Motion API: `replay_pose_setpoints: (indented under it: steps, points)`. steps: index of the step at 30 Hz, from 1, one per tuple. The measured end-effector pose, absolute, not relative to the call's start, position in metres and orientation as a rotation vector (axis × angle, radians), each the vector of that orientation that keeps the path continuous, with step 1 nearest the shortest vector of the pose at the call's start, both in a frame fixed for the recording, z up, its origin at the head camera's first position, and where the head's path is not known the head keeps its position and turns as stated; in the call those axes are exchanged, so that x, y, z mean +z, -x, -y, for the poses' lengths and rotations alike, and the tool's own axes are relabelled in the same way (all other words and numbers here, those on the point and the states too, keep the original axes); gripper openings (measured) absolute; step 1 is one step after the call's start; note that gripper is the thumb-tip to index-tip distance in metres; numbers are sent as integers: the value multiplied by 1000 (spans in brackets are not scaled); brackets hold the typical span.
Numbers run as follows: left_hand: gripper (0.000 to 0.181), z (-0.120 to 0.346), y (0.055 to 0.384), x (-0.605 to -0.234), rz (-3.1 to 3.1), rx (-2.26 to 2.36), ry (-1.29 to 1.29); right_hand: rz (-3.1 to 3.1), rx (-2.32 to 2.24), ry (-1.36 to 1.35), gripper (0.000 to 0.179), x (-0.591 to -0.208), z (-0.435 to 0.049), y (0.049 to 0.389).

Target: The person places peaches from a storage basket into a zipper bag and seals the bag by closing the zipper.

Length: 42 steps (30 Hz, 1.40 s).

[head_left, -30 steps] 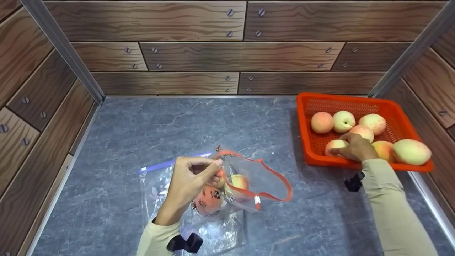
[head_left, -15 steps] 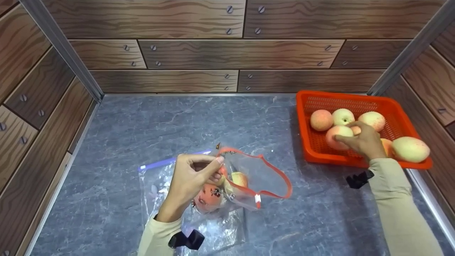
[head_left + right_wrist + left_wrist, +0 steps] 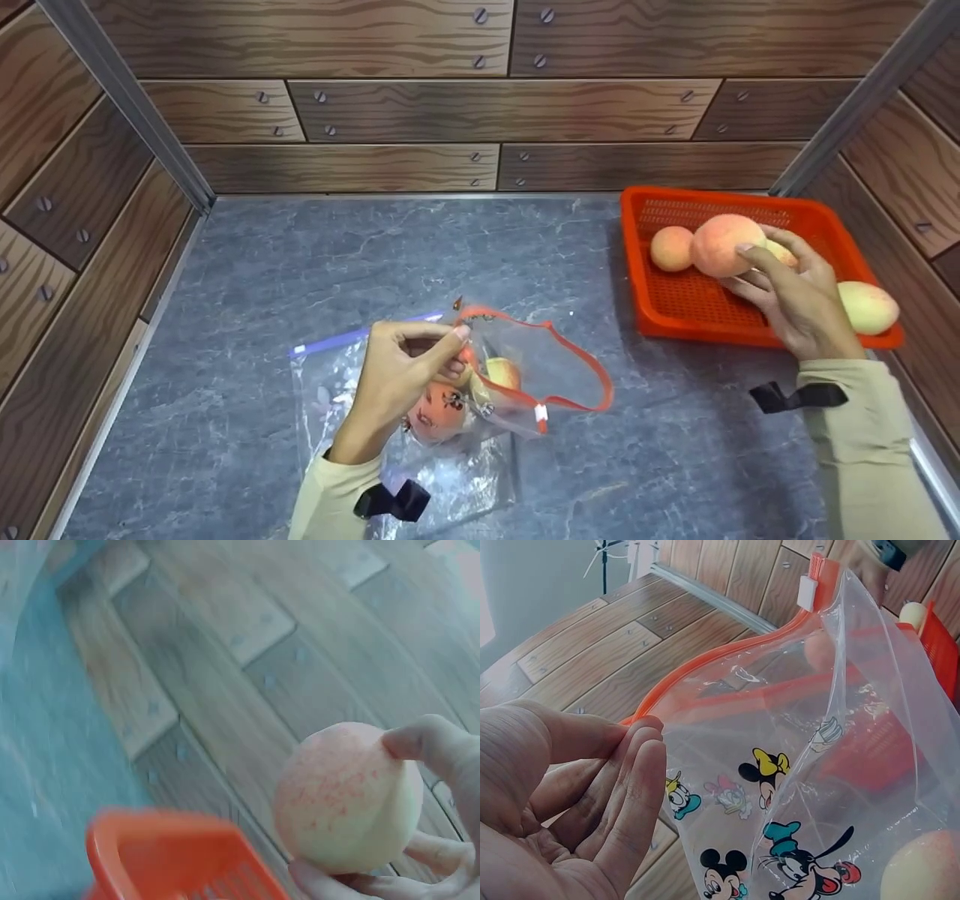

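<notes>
In the head view my left hand pinches the orange zip rim of a clear cartoon-printed bag between thumb and fingers. The bag's mouth gapes toward the right, and peaches show inside it. Its white slider stands out in the left wrist view. My right hand grips a pink-and-cream peach above the orange basket. Thumb and fingers lie around that peach in the right wrist view. My right hand hides part of the basket's contents.
Other peaches, one at the left and a larger pale one at the right, lie in the basket. A flat clear bag with a purple zip lies on the grey marbled table. Wood-patterned walls enclose the table.
My right hand has lifted the peach up out of the basket's front part and tilted it. My left hand keeps its pinch on the bag's rim, nearly unmoved.
</notes>
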<state>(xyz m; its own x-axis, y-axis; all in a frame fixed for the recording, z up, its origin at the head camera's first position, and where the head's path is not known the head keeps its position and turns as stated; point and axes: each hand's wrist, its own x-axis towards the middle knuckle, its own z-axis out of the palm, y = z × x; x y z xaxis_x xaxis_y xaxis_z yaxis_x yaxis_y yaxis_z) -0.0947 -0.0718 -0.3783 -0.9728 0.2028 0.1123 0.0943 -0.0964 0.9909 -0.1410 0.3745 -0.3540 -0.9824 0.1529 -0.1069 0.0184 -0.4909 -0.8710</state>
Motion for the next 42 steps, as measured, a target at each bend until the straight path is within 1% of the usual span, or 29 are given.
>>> replay_pose_setpoints:
  steps: [2, 4, 12, 15, 17, 19, 22, 27, 33, 42]
  points:
    - [12, 72, 95, -378, -2059, 2247, -337, 1363, 2760, 169, 28, -352, -368, 138]
    - [12, 72, 95, -379, -2060, 2248, -338, 1259, 2825, 73, 26, -350, -361, 135]
    - [11, 72, 93, -378, -2040, 2266, -335, 1172, 2908, -238, 47, -343, -323, 117]
    - [10, 71, 93, -378, -2034, 2266, -339, 1241, 2894, -322, 51, -340, -308, 111]
    - [10, 71, 93, -377, -2036, 2261, -343, 1295, 2871, -375, 51, -338, -299, 107]
    - [10, 70, 93, -376, -2043, 2254, -344, 1330, 2856, -400, 48, -335, -290, 103]
    - [10, 70, 92, -376, -2048, 2247, -337, 1399, 2826, -366, 48, -333, -277, 96]
    - [9, 69, 92, -376, -2051, 2248, -328, 1585, 2778, -297, 64, -330, -260, 85]
    - [12, 69, 92, -378, -2038, 2266, -347, 1834, 2581, -400, 64, -333, -245, 80]
    - [11, 68, 92, -378, -2047, 2266, -373, 2174, 2171, -530, 82, -330, -229, 73]
